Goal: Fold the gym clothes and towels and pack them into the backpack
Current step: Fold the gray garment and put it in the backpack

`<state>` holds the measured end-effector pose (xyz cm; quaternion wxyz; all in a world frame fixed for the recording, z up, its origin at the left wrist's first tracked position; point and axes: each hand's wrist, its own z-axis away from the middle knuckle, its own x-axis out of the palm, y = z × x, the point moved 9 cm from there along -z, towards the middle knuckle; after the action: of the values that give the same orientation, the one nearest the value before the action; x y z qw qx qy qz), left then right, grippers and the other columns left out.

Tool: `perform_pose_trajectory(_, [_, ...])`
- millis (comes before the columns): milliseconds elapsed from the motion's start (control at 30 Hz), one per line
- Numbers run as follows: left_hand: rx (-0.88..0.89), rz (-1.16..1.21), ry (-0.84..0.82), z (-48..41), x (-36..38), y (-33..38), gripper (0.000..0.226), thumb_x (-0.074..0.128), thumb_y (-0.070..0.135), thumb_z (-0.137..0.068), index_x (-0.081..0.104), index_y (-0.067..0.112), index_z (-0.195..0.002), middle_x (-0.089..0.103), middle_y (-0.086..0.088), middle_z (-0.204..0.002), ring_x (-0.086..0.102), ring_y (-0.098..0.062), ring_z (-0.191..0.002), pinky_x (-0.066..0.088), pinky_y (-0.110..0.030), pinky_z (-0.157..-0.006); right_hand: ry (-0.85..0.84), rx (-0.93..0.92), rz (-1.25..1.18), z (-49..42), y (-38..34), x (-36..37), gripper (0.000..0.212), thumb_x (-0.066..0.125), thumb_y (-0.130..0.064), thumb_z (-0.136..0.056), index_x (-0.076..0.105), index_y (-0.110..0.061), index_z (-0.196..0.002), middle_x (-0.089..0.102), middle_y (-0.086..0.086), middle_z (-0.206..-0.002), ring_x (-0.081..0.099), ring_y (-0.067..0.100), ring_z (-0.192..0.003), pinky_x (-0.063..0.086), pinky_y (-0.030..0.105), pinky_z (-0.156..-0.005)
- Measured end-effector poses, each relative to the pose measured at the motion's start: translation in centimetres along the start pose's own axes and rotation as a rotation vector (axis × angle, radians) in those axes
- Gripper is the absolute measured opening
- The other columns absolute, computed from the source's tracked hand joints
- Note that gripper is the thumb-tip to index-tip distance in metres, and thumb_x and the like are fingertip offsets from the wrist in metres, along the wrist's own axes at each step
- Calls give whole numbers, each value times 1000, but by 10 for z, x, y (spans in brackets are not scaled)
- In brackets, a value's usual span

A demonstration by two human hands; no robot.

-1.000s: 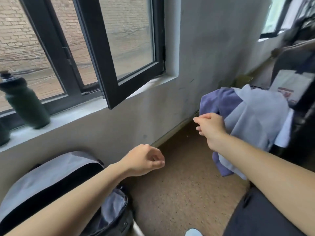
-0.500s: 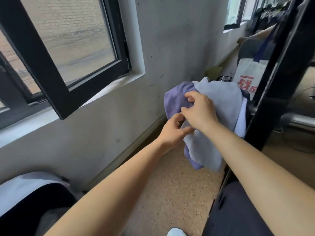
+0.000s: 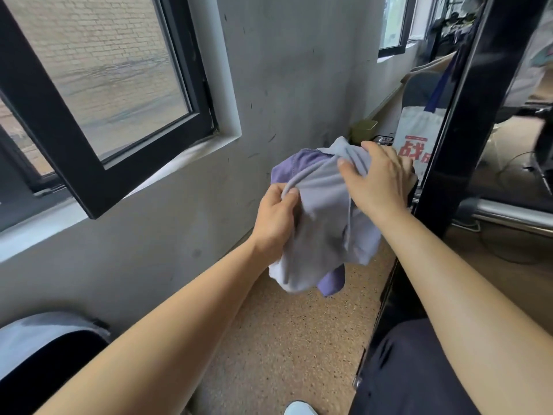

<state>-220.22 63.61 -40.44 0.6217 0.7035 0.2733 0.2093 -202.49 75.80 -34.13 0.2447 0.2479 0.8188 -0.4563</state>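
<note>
A pale grey-lilac cloth (image 3: 324, 235) hangs bunched in front of me, over a darker purple garment (image 3: 291, 167) that shows at its top left and pokes out below. My left hand (image 3: 275, 218) pinches the grey cloth's left edge between thumb and fingers. My right hand (image 3: 378, 182) grips the same cloth at its top right, thumb pressed into a fold. The grey and black backpack (image 3: 42, 345) sits at the lower left edge, mostly out of frame, its opening hidden.
A black-framed window sash (image 3: 98, 145) swings inward at the left above a pale sill. A black upright frame (image 3: 454, 115) stands close on the right, with a white tote bag (image 3: 416, 136) printed in red behind it. Speckled cork floor (image 3: 284, 339) lies below.
My left hand went from hanging free near the backpack to gripping the grey cloth. My right hand shifted to its top right. The view swung right, so the bottle left view.
</note>
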Motion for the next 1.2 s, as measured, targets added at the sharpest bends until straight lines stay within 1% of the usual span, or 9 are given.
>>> perform_pose_trajectory(100, [25,64,134,-3,-12,22,16,48,21,-106,57,17,-93,63,-6,-101,58,-16,-93,49,-34,-88,-4,21,-30,0,0,0,66,38,-66,-98,43,-27,-151,42,-1,-157,35,33,-140,24,48,-114])
perform_pose_trajectory(200, [47,60,301,-5,-43,45,18,46,21,-106,57,14,-92,60,-4,-96,53,-15,-88,46,-31,-83,-40,1,79,0,2,12,65,30,-58,-103,30,-22,-157,33,5,-163,32,33,-145,17,48,-116])
perform_pose_trajectory(300, [49,-19,423,3,-85,45,20,46,26,-105,60,12,-100,62,-4,-99,54,-15,-88,47,-32,-83,-29,-34,193,0,5,21,62,27,-52,-104,30,-16,-155,41,15,-154,37,37,-139,20,50,-114])
perform_pose_trajectory(533, [-71,-176,519,55,-173,11,28,57,36,-99,62,13,-83,62,-2,-83,55,-15,-77,46,-30,-70,18,-24,310,4,2,25,69,49,-61,-94,42,-13,-144,46,19,-145,38,39,-136,20,57,-116])
perform_pose_trajectory(733, [-18,-199,556,84,-220,25,30,64,41,-96,62,18,-77,62,1,-80,55,-13,-75,47,-31,-72,145,-171,272,25,-48,18,64,70,-27,-81,45,-15,-139,40,15,-150,27,35,-147,12,56,-118])
perform_pose_trajectory(833, [65,-190,684,103,-249,42,29,62,42,-96,59,21,-75,62,3,-79,55,-11,-74,48,-32,-76,37,-213,296,35,-65,41,65,70,-26,-78,47,-14,-137,41,17,-149,28,37,-144,15,57,-119])
perform_pose_trajectory(933, [124,-266,667,116,-260,54,29,62,38,-98,58,22,-74,58,5,-73,51,-8,-67,46,-30,-72,-110,-198,368,38,-67,63,68,70,-33,-83,44,-16,-144,30,18,-160,14,43,-151,5,59,-121])
perform_pose_trajectory(1067, [150,-242,617,130,-272,59,27,65,38,-97,60,21,-76,62,-3,-73,56,-14,-67,48,-31,-69,-121,-161,358,39,-73,68,76,70,-32,-83,36,-24,-151,27,21,-162,7,46,-152,2,60,-121])
perform_pose_trajectory(1200, [119,-287,430,132,-268,55,28,69,33,-96,62,21,-72,65,1,-71,58,-8,-68,48,-27,-71,-238,-292,176,67,-106,88,60,69,-39,-86,50,-25,-141,45,9,-152,29,35,-146,23,53,-116])
